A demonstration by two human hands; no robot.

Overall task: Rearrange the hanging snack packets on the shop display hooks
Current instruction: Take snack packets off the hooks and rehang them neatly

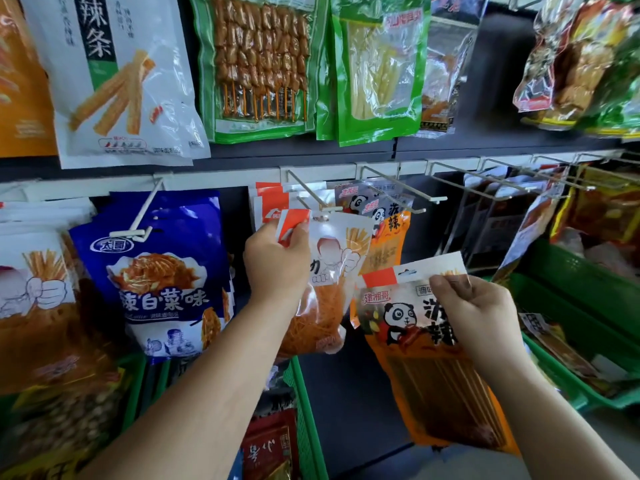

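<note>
The job looks about midway. The left hand (277, 261) pinches the red-and-white top corner of a shredded-snack packet (322, 306) just under a wire hook (308, 189) at its twelve o'clock; whether the hole is on the prong I cannot tell. At four o'clock from it, the right hand (481, 320) curls its fingers over the top edge of a panda packet (426, 368) that is off every hook and still to be hung, probably with its likes (377, 206) at one o'clock. The packets are flat, glossy, crinkly film pouches; the hooks are thin, stiff, pale rods.
</note>
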